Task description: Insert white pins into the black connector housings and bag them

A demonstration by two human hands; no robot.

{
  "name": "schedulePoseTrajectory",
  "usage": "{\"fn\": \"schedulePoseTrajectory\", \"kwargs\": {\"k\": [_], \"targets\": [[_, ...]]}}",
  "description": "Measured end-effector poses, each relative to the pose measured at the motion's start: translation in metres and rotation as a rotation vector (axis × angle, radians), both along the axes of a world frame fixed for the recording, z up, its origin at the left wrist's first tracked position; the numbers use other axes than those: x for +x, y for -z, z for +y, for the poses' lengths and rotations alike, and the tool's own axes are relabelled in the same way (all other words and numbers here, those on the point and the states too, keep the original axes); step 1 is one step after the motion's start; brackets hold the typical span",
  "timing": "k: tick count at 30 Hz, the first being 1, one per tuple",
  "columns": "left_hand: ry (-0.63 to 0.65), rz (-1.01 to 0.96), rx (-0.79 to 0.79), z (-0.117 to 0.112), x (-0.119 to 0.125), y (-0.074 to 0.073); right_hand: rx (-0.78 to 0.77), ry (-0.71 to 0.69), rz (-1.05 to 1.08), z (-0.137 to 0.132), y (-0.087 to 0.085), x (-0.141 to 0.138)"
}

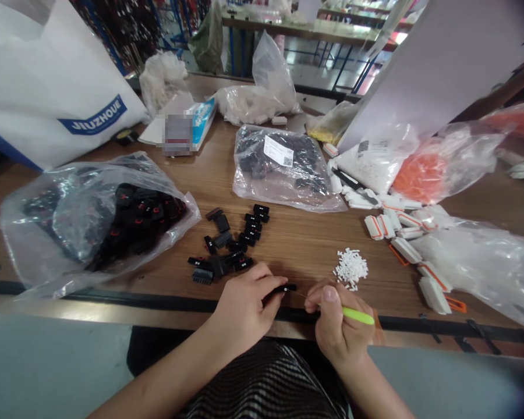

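Observation:
My left hand (250, 299) pinches a small black connector housing (291, 287) near the table's front edge. A tiny white spot shows on the housing's side. In my right hand (343, 323) is a thin pick tool with a yellow-green handle (358, 315); its fine tip points left toward the housing, and whether it touches cannot be made out. Just beyond my right hand lies a pile of small white plugs (351, 267). More black connector housings (220, 265) lie in a loose group beyond my left hand, some with white spots on them.
An open clear bag of black parts (144, 221) lies at left, a sealed labelled bag (283, 166) at the middle back. White connectors with orange strips (408, 244) and bags of white and orange pieces (423, 171) crowd the right. A large white printed bag (48, 75) stands back left.

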State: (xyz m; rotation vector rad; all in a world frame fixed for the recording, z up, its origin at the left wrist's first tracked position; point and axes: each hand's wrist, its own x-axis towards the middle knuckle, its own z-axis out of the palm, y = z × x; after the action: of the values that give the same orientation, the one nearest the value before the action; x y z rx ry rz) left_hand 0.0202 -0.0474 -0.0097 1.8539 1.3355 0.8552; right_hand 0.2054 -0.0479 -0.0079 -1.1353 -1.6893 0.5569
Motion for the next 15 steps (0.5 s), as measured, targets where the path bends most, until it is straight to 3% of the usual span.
{"fn": "schedulePoseTrajectory", "kwargs": {"k": [15], "targets": [[0.003,-0.015,-0.016,0.0006,0.0001,-0.0007,-0.007,-0.012,-0.058,-0.0006,0.0005,0.0006]]}}
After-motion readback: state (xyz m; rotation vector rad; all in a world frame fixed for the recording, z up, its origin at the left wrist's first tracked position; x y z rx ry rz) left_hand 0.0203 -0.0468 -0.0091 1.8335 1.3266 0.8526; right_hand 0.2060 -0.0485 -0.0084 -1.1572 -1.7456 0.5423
